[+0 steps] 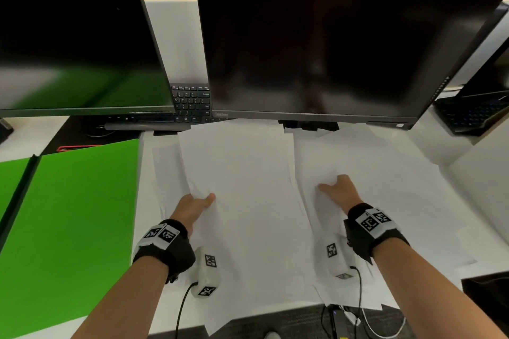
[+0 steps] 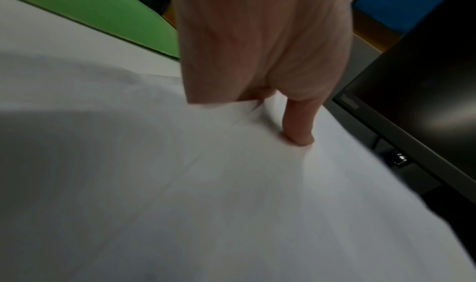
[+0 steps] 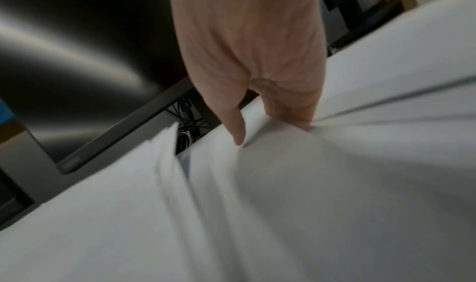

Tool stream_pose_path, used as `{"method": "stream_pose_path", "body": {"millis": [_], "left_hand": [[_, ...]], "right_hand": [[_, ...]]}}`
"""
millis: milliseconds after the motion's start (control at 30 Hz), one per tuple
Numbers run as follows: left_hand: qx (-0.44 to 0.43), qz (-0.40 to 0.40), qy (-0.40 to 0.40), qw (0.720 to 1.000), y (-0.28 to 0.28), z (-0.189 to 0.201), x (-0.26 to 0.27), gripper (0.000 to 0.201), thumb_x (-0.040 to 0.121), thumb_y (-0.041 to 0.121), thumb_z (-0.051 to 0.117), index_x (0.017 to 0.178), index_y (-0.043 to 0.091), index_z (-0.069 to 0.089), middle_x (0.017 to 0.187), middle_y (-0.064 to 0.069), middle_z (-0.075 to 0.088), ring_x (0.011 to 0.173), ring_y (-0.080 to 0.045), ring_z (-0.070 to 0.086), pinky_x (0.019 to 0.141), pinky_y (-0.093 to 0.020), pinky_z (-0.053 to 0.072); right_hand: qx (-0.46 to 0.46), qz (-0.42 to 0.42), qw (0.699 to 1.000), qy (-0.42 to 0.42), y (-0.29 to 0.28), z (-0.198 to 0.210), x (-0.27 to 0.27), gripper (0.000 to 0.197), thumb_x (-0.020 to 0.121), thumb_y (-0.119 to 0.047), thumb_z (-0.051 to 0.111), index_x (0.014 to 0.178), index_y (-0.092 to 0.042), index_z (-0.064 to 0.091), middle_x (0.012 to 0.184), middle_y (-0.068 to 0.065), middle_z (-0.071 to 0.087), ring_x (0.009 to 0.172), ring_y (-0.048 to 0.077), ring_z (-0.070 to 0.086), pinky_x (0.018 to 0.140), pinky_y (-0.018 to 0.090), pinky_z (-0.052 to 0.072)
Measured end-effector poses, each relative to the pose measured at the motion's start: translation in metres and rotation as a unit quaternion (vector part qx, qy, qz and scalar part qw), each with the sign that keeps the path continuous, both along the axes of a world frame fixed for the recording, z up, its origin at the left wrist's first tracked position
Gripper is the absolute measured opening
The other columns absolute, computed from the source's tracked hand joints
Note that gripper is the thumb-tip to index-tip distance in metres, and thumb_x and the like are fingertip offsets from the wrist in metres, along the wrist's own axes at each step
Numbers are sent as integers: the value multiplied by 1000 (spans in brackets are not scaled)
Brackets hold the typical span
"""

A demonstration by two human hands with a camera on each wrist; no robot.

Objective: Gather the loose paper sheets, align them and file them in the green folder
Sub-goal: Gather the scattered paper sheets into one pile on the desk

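Observation:
Several loose white paper sheets lie overlapping across the desk in front of the monitors. The green folder lies open at the left, beside the sheets. My left hand holds the left part of the spread, its thumb pressing on top and its fingers hidden under a sheet. My right hand holds the right part, with its thumb on top and its fingers tucked into the bunched sheets. A corner of the folder shows behind the left hand.
Two dark monitors hang low over the back of the desk, with a keyboard beneath them. A laptop sits at the far right. Cables hang at the front edge, where some sheets overhang.

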State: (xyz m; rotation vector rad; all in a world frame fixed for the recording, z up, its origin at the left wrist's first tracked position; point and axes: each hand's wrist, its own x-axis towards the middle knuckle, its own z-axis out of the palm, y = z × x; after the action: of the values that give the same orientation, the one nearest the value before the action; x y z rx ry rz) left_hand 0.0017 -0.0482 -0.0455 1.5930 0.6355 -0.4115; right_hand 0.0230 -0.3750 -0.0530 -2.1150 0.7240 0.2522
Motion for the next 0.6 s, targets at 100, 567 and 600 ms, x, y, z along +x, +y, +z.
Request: {"method": "stream_pose_path", "body": {"millis": [100,567,600], "left_hand": [[14,-24,-7,1000,-6,0,-1,51,86,24,64,126,-3,48,121,-17,58,109,-31,55,96,-40,45],[-25,-20,-65,997,-21,-1,-8,36,84,11,66,118,6,59,114,-13,64,106,-28,59,95,-38,45],[-23,-18,-71,997,-21,0,-9,34,84,10,65,117,6,59,113,-13,64,106,-28,59,95,-38,45]], "right_hand": [[69,21,996,-52,21,-5,-4,41,87,2,51,127,4,46,126,21,55,112,36,55,91,36,46],[99,105,985,-92,19,8,-2,26,95,-5,42,116,-7,57,98,9,61,81,16,56,69,22,47],[54,74,989,-116,5,8,3,28,94,-6,42,118,-4,57,100,12,61,85,18,53,74,27,47]]}}
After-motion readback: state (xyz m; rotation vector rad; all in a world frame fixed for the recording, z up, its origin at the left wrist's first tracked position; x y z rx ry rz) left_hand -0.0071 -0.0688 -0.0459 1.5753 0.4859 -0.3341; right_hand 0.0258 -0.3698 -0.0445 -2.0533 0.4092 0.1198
